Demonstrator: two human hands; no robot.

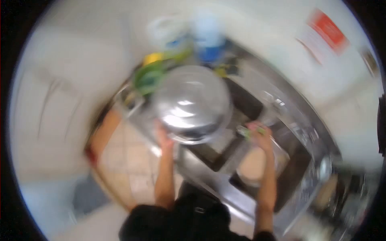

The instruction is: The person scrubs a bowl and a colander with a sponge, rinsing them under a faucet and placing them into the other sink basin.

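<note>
Toward twelve o'clock, I am holding a large, round, shiny silver metal bowl (193,102) with the left grip (164,138); toward three, the right grip (260,134) is clutching a small, blurred, greenish thing (243,131).

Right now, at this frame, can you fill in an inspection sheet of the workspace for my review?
Surface: steel sink unit with two basins, seen through blur.
Things in hand: large round metal vessel, hiding part of the left basin from view; small greenish item, too blurred to identify.
Clutter: pale round thing by the right forearm; green container and blue-and-white container behind the vessel.
Hands: left hand holds the vessel's edge; right hand is at the greenish item, grip unclear.
Cables: nothing certain; thin dark lines at far left are too blurred to tell.
Surroundings: red-and-white sheet at upper right; beige tiles left of the sink.
</note>
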